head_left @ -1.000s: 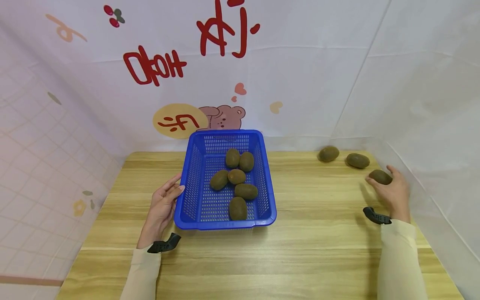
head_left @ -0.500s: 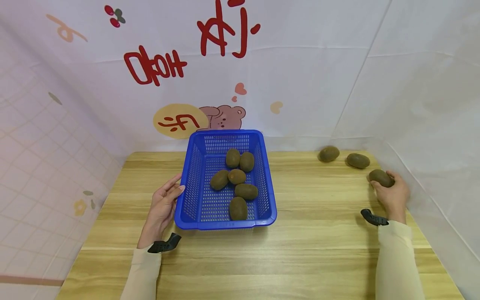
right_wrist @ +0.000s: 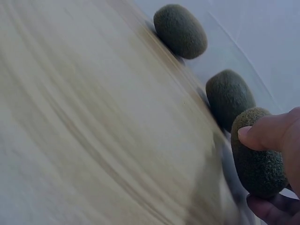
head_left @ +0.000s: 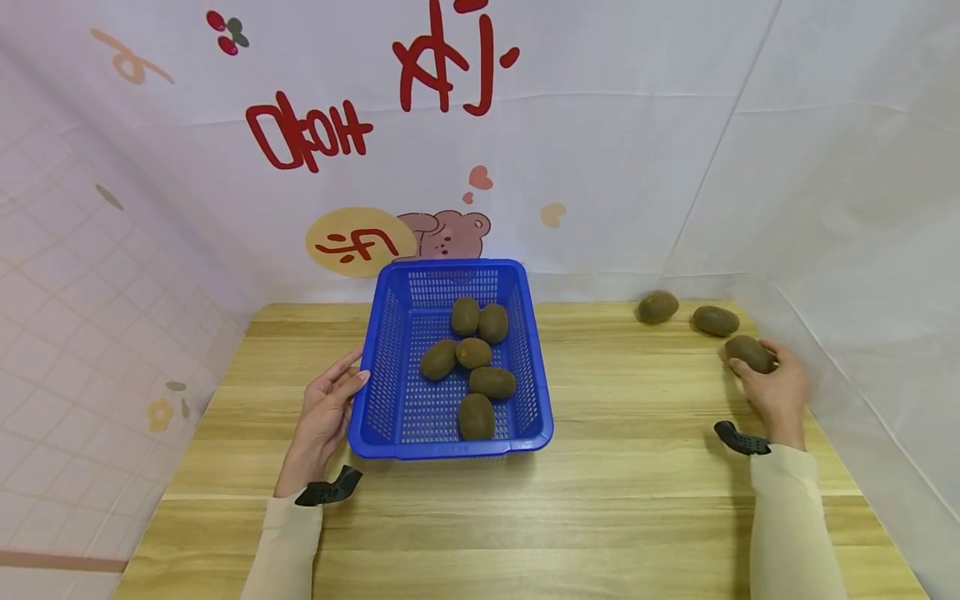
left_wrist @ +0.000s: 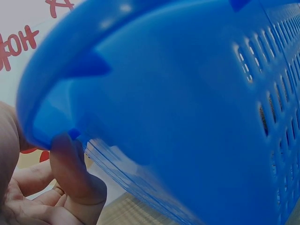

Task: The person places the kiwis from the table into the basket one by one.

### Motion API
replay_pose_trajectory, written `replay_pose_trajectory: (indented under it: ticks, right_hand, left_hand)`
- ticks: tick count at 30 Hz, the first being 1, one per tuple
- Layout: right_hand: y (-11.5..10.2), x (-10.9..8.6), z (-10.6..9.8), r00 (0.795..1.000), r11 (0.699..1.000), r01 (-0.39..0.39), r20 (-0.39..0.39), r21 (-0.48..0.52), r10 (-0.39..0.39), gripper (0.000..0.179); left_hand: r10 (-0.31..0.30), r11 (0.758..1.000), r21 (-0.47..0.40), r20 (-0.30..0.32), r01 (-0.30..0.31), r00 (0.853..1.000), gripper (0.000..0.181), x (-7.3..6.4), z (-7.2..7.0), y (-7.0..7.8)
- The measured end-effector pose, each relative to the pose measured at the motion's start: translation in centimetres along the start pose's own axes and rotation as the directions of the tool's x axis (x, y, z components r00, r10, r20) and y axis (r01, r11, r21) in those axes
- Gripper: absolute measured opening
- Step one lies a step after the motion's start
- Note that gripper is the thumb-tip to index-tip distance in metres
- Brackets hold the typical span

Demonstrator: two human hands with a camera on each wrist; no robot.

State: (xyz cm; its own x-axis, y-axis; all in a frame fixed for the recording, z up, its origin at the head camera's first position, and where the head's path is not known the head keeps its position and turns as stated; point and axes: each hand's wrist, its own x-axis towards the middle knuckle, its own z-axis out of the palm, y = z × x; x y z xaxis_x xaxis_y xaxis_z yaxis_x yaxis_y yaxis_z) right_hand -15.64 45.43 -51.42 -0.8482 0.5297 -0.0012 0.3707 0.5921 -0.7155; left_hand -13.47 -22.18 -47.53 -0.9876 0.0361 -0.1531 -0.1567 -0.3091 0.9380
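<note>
A blue plastic basket (head_left: 453, 451) with slotted walls holds several brown kiwifruit (head_left: 476, 417). My left hand (head_left: 327, 408) grips its left rim, thumb over the edge and fingers curled beneath, as the left wrist view also shows. At the table's right side my right hand (head_left: 780, 390) pinches one kiwifruit (head_left: 749, 354) between thumb and fingers. In the right wrist view the thumb lies across that kiwifruit (right_wrist: 260, 168), and a shadow falls on the table beside it. Just behind it lies another kiwifruit (head_left: 716, 321), with a further kiwifruit (head_left: 657, 307) to its left.
The wood-grain table (head_left: 615, 500) ends at a white printed sheet (head_left: 600, 167) at the back. White sheeting (head_left: 870, 317) also hangs close along the right side, near my right hand. Bare table lies between the basket and the loose kiwifruit.
My right hand has closed more firmly round the kiwifruit and moved slightly left with it. The left hand and the basket have stayed in place.
</note>
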Motion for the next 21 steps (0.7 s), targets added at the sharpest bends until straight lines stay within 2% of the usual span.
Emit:
replay_pose_trajectory:
  ticks: [8, 14, 21]
  right_hand:
    - [-1.3, -0.4, 0.5, 1.000, 1.000, -0.004, 0.021, 0.027, 0.003, 0.075]
    - [-2.3, -0.9, 0.9, 1.000, 0.999, 0.027, 0.011, 0.019, -0.027, 0.072]
    - [-3.1, -1.5, 1.3, 0.997, 0.996, 0.079, 0.022, 0.044, -0.080, 0.072]
  left_hand:
    - [-0.003, 1.000, -0.008, -0.007, 0.003, 1.000, 0.062, 0.0, -0.1, -0.1]
    - [0.014, 1.000, 0.024, -0.013, -0.014, 1.000, 0.062, -0.1, -0.1, -0.2]
    - [0.015, 1.000, 0.012, -0.020, -0.015, 1.000, 0.063, 0.0, 0.0, -0.2]
